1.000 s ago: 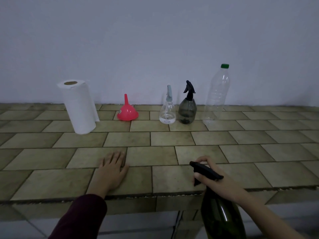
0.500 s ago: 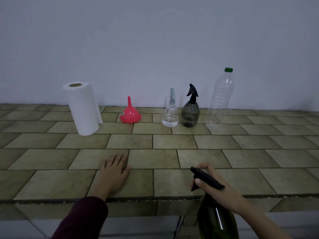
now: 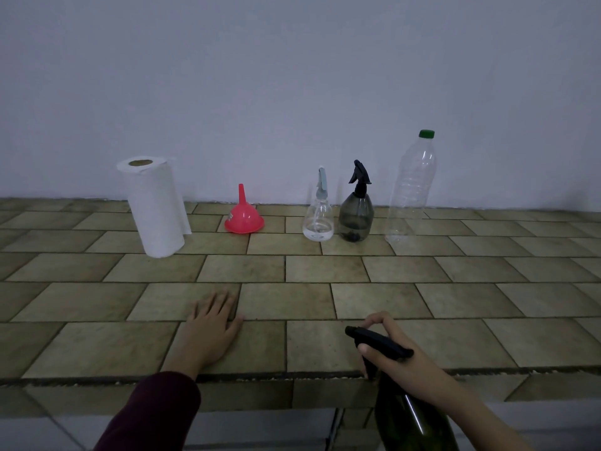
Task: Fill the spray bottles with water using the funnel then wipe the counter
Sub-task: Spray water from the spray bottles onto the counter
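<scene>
My right hand grips the black trigger head of a dark green spray bottle, held just in front of the counter's front edge at the lower right. My left hand rests flat on the tiled counter, fingers straight. Along the back wall stand a red funnel turned mouth down, a small clear spray bottle with a little water in it, a smoky grey spray bottle with a black head, and a tall clear plastic bottle with a green cap.
A white paper towel roll stands upright at the back left of the counter, left of the funnel. The counter's front edge runs across just below my hands, with a white tiled face below it.
The view has tilted up a little, so the objects sit lower in frame. My right hand with the green spray bottle has stayed near the front edge; my left hand has not moved.
</scene>
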